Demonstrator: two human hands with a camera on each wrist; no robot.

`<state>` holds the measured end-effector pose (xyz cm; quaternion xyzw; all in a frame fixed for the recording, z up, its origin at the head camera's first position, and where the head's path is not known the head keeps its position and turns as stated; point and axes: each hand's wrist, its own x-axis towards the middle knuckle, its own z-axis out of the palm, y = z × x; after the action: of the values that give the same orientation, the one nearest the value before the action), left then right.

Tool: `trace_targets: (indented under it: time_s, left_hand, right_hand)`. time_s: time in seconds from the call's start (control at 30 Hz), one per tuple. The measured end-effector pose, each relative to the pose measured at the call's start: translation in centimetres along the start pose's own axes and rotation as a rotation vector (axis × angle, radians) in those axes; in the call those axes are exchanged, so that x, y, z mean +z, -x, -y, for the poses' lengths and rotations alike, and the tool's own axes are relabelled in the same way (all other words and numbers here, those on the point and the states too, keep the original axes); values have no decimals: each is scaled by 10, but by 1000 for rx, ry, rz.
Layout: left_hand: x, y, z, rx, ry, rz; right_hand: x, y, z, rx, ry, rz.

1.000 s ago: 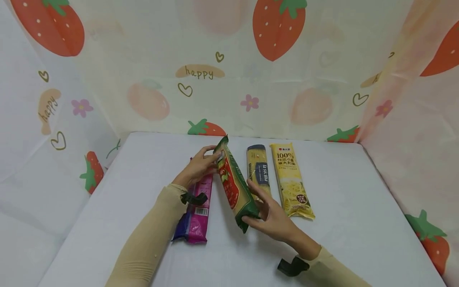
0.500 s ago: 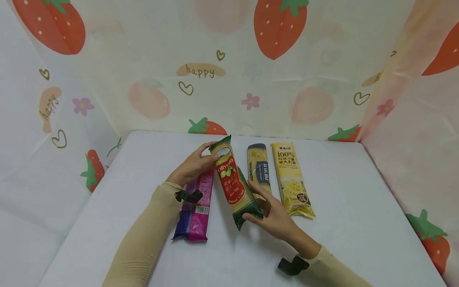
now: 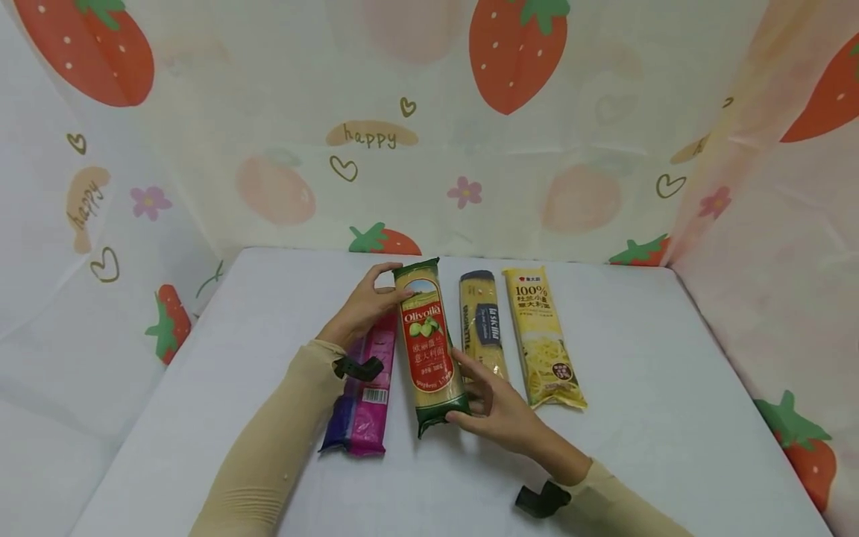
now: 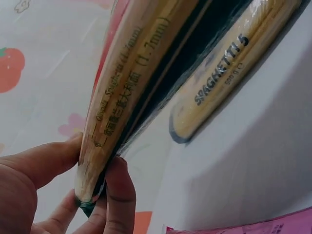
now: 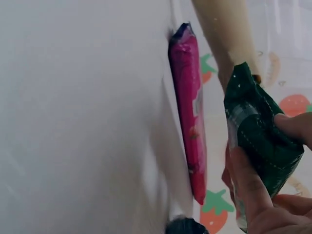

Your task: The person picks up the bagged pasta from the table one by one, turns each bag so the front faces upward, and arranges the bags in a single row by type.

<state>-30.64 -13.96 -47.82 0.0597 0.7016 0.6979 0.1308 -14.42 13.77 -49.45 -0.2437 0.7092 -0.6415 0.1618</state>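
A green-ended spaghetti packet (image 3: 429, 343) with a red Olivoilà label is held above the table, its front facing up toward the head camera. My left hand (image 3: 365, 306) pinches its far end, thumb on one face and fingers behind, as the left wrist view shows. At the near end my right hand (image 3: 499, 410) grips the green wrapper (image 5: 263, 141) between thumb and fingers. Under the left forearm lies a pink and purple packet (image 3: 372, 418), partly hidden. Just right of the held packet is a spaghetti packet with a dark blue label (image 3: 488, 324).
A yellow pasta packet (image 3: 545, 335) lies to the right of the blue-labelled one. The white table (image 3: 637, 418) is enclosed by strawberry-printed cloth walls (image 3: 590, 134) at the back and sides. Black straps (image 3: 543, 500) sit at both wrists.
The Olivoilà packet has rolled from showing its side edge to showing its full front label, and its near end has swung slightly left. Both hands keep hold; the other packets stay put.
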Motion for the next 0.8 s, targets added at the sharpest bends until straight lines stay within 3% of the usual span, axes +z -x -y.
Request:
trace_targets:
  time_s: [0.37,0.8]
  left_hand:
    - [4,-8,-10,45,-129,20]
    - [7,-25,-9,-69,-291,66]
  right_hand:
    - [9,-16,-1,61,51,-93]
    - [15,-37,-3,127,126,-129]
